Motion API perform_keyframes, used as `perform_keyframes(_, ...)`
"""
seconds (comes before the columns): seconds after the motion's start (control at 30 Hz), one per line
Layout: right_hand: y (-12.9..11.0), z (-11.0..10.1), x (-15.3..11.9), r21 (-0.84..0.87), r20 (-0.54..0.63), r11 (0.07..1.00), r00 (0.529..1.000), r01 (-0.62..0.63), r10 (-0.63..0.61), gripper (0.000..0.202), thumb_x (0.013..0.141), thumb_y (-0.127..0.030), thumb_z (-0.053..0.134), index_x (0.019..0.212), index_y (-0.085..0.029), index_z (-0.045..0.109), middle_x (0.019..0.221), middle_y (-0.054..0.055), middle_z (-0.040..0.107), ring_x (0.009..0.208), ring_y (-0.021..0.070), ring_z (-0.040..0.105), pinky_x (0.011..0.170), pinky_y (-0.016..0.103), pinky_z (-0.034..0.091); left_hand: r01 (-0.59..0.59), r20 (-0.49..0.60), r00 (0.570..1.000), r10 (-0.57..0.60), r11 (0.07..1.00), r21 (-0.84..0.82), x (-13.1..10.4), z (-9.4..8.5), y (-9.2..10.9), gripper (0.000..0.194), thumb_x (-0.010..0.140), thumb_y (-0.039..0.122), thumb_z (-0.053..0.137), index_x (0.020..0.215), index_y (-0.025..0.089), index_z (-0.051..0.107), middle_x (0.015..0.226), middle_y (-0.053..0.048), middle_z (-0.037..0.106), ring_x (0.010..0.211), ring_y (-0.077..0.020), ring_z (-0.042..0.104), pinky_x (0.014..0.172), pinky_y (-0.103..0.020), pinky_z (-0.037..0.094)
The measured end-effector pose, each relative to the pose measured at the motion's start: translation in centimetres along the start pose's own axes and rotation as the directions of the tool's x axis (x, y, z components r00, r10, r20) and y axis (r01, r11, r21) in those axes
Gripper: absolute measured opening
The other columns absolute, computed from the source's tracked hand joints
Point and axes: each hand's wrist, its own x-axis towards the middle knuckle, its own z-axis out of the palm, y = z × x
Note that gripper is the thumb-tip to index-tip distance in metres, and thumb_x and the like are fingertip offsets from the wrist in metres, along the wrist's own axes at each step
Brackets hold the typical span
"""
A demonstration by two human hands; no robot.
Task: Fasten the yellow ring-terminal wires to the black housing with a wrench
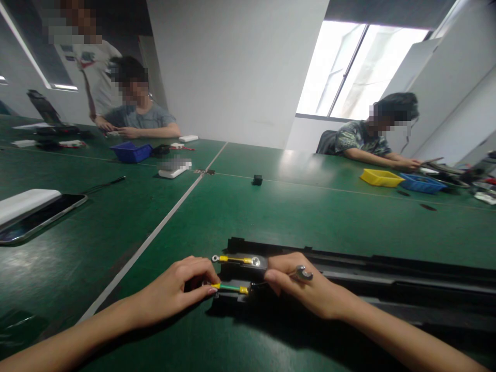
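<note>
My left hand (196, 281) pinches the near end of a short green wire (231, 288) with yellow-sleeved ends, its thumb and index finger together. A closed fist, my right hand (300, 279) grips a wrench (304, 274); one open jaw sticks out past the fingers and a thin part points at the wire's far end. A second short dark wire (234, 260) with yellow sleeves and ring terminals lies just beyond, its right ring on a bolt. Both wires sit at the left end of a long black metal housing (349, 271), which runs off to the right under my forearm.
A phone (46, 219) and a white box (29, 201) lie at left on the green table (186, 227). Farther off are a small black block (257, 180), a blue bin (132, 152), a yellow bin (382, 177) and another blue bin (422, 182). Several people are across the table.
</note>
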Motion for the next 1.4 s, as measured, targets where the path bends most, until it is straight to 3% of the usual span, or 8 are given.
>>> perform_keyframes(0.83, -0.05, -0.05, 0.02, -0.001, 0.006, 0.998, 0.998, 0.067, -0.067, 0.054, 0.098, -0.05, 0.034, 0.06, -0.015, 0.05, 0.059, -0.003, 0.045, 0.055, 0.0088, 0.041, 0.055, 0.02, 0.033, -0.004, -0.006, 1.0, 0.003, 1.0, -0.013, 0.06, -0.18, 0.56, 0.012, 0.092, 0.026, 0.055, 0.089, 0.019, 0.063, 0.087, 0.0, 0.064, 0.079, -0.0171, 0.057, 0.072, -0.026, 0.041)
perform_keyframes(1.4, -0.15, -0.01, 0.0, 0.056, -0.006, 0.998, 0.999, 0.033, -0.033, 0.05, 0.098, -0.048, 0.036, 0.059, -0.017, 0.04, 0.057, -0.004, 0.036, 0.052, 0.0081, 0.033, 0.05, 0.021, 0.029, -0.003, -0.004, 1.0, 0.003, 1.0, -0.009, 0.0, 0.0, 0.22, 0.011, 0.092, 0.026, 0.055, 0.09, 0.02, 0.063, 0.088, 0.0, 0.064, 0.08, -0.0176, 0.057, 0.073, -0.027, 0.041)
